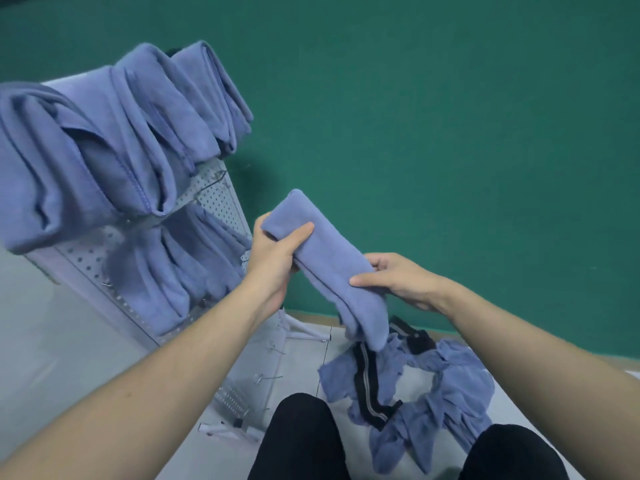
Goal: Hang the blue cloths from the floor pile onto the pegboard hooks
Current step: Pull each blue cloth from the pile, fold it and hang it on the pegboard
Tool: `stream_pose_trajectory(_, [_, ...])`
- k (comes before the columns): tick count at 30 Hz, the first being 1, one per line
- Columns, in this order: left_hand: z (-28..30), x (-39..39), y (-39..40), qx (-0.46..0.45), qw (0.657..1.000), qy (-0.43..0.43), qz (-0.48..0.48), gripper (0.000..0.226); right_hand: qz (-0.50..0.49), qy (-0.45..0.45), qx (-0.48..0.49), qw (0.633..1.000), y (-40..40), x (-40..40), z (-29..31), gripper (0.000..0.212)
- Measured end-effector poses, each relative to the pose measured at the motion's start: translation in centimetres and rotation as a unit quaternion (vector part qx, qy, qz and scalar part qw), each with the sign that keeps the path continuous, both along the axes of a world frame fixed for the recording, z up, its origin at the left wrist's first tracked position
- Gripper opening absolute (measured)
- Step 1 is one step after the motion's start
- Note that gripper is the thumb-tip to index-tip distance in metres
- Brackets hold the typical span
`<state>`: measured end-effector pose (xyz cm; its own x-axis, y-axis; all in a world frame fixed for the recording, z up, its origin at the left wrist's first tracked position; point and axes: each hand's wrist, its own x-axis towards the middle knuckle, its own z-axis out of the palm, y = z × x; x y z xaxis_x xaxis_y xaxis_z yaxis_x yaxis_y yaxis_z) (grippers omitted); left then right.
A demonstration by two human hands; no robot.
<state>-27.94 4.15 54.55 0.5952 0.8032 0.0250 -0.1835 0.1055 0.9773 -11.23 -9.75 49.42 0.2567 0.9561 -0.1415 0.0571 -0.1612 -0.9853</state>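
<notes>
Blue cloth (332,268), folded into a long soft roll, held at frame centre and slanting from upper left to lower right. Fleecy, periwinkle-blue, no visible stitching on this side. Its lower end droops and hangs just above the floor pile (433,386) at lower right.

Floor pile: crumpled blue cloths of thinner-looking fabric, spread in a loose ring on the pale floor (52,341). A black strap with a grey stripe (369,382) lies across it.

Pegboard (211,199), white and perforated, leans through the left of the frame. Upper row of hung cloths (114,140) fills the upper left, folded, with stitched hems showing. Lower row of hung cloths (180,268) sits beneath, left of centre. Bare wire hooks (266,377) stick out of the board lower down, centre-left.

Hard to make out: the hooks under the hung cloths are covered by fabric. Leftmost hung cloth is cut by the frame edge. Small items at the board's foot, bottom centre, are too blurred to identify. The held cloth's far side is hidden.

Left hand (277,254): wrapped round the upper end of the roll, thumb on top, fingers behind the cloth.
Right hand (398,278): grips the roll lower down, thumb laid across the front, fingers curled behind.

Black-clad knees (301,438) at bottom edge. Green wall (450,116) behind.
</notes>
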Motion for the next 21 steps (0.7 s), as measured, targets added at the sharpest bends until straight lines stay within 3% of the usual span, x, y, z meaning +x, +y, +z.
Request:
stream_pose_trajectory(3, [-0.1, -0.7, 1.2, -0.06, 0.997, -0.02, 0.053, 0.041, 0.016, 0.052, 0.034, 0.998, 1.5, 0.5, 1.5, 0.026])
stream_pose_trajectory(6, [-0.2, -1.7, 2.0, -0.113, 0.992, -0.045, 0.037, 0.028, 0.019, 0.107, 0.077, 0.991, 2.8, 1.3, 2.8, 0.046])
stream_pose_trajectory(9, [0.0, -3.1, 2.6, -0.104, 0.994, 0.013, -0.03, 0.022, 0.027, 0.096, 0.077, 0.992, 4.5, 1.7, 4.4, 0.051])
stream_pose_trajectory(11, [0.1, -4.0, 3.1, -0.059, 0.993, 0.079, -0.061, 0.027, 0.053, 0.076, 0.065, 0.994, 5.4, 2.0, 5.9, 0.047])
stream_pose_trajectory(13, [0.3, -4.5, 3.5, 0.016, 0.989, 0.135, -0.065, 0.032, 0.086, 0.048, 0.046, 0.994, 6.3, 2.2, 7.4, 0.057])
stream_pose_trajectory(17, [1.9, -3.7, 4.2, 0.224, 0.96, 0.16, -0.053, 0.044, 0.169, -0.006, 0.001, 0.986, 8.8, 1.9, 9.7, 0.063])
stream_pose_trajectory(21, [4.3, -1.7, 4.6, 0.234, 0.95, 0.187, -0.092, 0.039, 0.254, -0.03, -0.023, 0.966, 10.8, 1.3, 11.4, 0.05])
